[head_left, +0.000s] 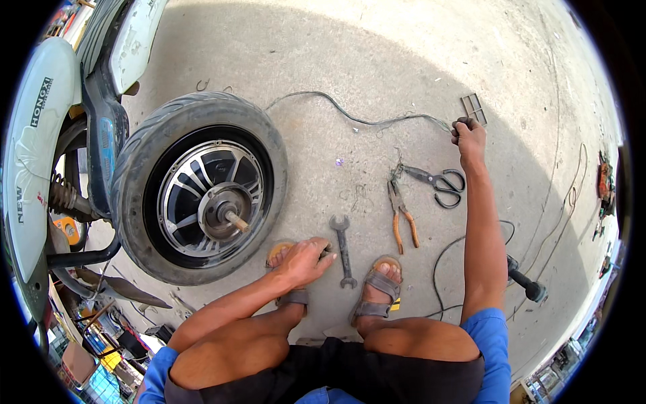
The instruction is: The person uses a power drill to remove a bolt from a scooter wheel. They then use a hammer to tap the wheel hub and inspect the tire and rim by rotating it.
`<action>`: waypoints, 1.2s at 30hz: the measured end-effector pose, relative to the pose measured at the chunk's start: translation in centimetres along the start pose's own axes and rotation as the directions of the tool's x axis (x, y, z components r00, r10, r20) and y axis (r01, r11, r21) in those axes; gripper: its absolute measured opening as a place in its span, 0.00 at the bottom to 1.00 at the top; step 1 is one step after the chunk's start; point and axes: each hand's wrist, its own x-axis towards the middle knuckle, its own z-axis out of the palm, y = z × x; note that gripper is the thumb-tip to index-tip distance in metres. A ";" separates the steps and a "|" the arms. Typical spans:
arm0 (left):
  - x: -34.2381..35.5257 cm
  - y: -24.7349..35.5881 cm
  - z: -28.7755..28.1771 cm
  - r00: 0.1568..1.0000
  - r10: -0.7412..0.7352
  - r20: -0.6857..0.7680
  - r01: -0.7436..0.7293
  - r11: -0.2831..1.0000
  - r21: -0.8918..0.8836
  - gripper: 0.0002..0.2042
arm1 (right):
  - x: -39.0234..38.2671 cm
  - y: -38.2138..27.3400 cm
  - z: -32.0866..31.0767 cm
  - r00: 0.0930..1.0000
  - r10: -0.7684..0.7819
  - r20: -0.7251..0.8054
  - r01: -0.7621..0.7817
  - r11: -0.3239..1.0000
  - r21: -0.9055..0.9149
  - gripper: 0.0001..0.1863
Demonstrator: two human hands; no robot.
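1. At forward reach, right hand point(471, 131) is pinched closed, apparently on the grey cable point(367, 123), which runs left to the wheel point(202, 188).
2. Left of the right hand and nearer the body: scissors point(433, 180), pliers point(398, 204).
3. Beside the spanner point(344, 249), left hand point(306, 262) curls loosely; cannot tell if it grips anything. Hands well apart.
4. Step, as judged: handling the cable. Next move seems to call for a firm hold and slack kept untangled.
5. Just beyond the right hand: open grid frame point(474, 108); no container identifiable near either hand.
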 end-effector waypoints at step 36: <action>-0.8 2.5 3.9 0.999 -0.011 0.036 0.007 0.994 0.108 0.13 | -31.0 5.4 5.2 0.696 0.021 0.717 0.555 0.617 -0.557 0.14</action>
